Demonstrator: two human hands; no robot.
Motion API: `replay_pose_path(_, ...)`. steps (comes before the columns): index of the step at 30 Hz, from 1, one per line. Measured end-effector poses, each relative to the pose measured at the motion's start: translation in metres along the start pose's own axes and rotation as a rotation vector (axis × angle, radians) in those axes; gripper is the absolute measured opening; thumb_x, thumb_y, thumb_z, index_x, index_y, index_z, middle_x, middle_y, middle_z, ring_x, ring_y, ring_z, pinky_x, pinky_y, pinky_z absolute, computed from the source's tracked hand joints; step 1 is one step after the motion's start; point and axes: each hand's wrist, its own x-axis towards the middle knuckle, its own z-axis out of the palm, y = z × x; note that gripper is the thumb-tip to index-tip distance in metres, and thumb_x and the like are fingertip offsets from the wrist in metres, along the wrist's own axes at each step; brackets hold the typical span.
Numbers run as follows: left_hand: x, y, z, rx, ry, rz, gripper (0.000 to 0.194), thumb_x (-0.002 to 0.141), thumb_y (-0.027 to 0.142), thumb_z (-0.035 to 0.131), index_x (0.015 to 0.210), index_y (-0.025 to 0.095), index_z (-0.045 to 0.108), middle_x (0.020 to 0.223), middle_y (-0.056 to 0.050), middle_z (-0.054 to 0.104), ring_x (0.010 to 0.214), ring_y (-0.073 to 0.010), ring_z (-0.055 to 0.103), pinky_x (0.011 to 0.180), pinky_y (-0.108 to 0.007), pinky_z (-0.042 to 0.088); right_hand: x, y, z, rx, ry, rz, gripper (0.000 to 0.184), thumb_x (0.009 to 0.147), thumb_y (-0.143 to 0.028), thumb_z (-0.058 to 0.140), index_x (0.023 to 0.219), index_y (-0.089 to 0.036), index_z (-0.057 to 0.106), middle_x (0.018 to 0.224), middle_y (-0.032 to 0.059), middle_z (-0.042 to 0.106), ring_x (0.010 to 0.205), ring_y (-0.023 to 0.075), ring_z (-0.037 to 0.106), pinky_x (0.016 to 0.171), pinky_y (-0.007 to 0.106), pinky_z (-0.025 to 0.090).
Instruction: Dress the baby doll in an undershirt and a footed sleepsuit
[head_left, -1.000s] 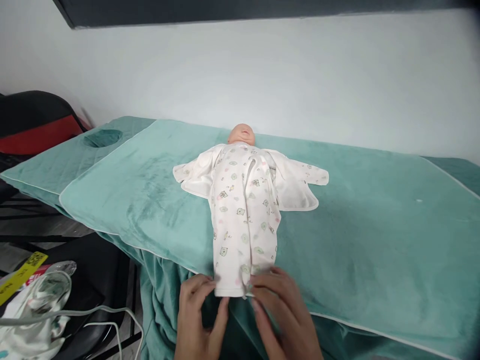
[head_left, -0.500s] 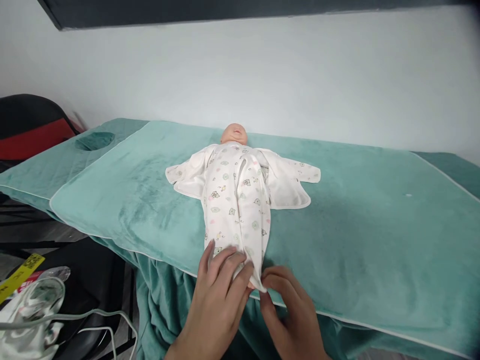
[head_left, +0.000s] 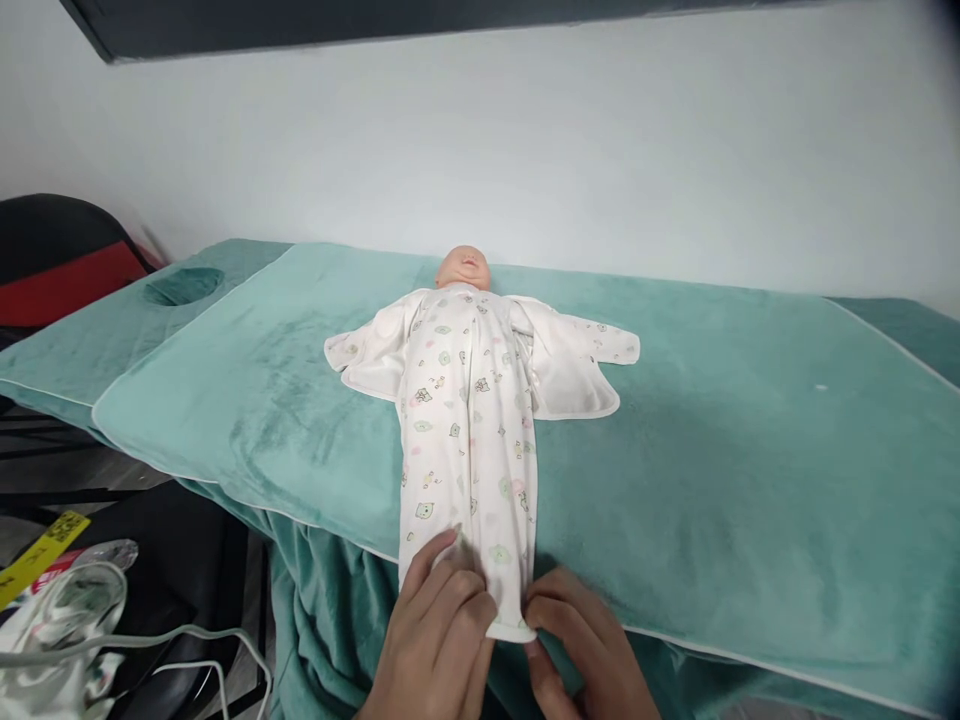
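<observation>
A baby doll (head_left: 463,268) lies on its back, its head toward the wall. White baby pants (head_left: 469,420) with small animal prints stretch from its chest to the mat's front edge, hiding its legs. Spread out on either side beneath them is a white baby jacket (head_left: 574,365), its sleeves reaching sideways. My left hand (head_left: 442,625) has its bent fingers closed on the left leg of the pants near the hem. Between thumb and fingers, my right hand (head_left: 577,635) pinches the right corner of the other leg's cuff.
The teal plush mat (head_left: 705,450) covers a long bed along a white wall (head_left: 480,150). A black chair (head_left: 172,560) at the lower left bears packaging, a yellow strip (head_left: 41,555) and a pale cable (head_left: 180,632). Another black and red chair (head_left: 67,260) stands at the far left.
The pants have been pulled down toward me and lie longer and straighter, with the right cuff now spread flat. Both hands have moved nearer with the fabric.
</observation>
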Motion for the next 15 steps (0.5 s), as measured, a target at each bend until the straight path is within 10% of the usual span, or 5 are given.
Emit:
replay_pose_path(7,0.009,-0.013,-0.041,-0.151,-0.040,-0.116,0.017,0.088,0.012,0.054,0.103,0.020,0.059,0.087,-0.006,0.069,0.089,-0.0202,0.066,0.089,-0.040,0.055,0.023,0.010,-0.035,0.088,-0.159,0.038,0.015,0.093,-0.011,0.047,0.091,-0.022,0.057,0.083,0.0037,0.064,0.077,0.0160,0.061,0.066,0.028,0.052)
replay_pose_path(11,0.031,-0.082,-0.050,0.201,0.150,-0.357,0.018,0.090,0.017,0.054,0.106,0.020,0.062,0.100,-0.009,0.067,0.098,-0.0244,0.063,0.087,-0.043,0.054,0.077,0.057,-0.057,-0.271,-0.017,0.030,0.019,0.094,-0.014,0.050,0.108,-0.021,0.062,0.106,0.0099,0.067,0.100,0.0236,0.063,0.085,0.039,0.054)
replay_pose_path(15,0.061,-0.154,-0.025,0.444,-0.067,-0.192,0.033,0.087,0.018,0.056,0.118,0.016,0.064,0.121,-0.016,0.063,0.127,-0.0352,0.048,0.105,-0.058,0.042,0.131,0.105,-0.048,-0.551,-0.146,-0.108,0.032,0.091,-0.012,0.051,0.121,-0.014,0.063,0.131,0.0160,0.061,0.129,0.0317,0.051,0.109,0.052,0.042)
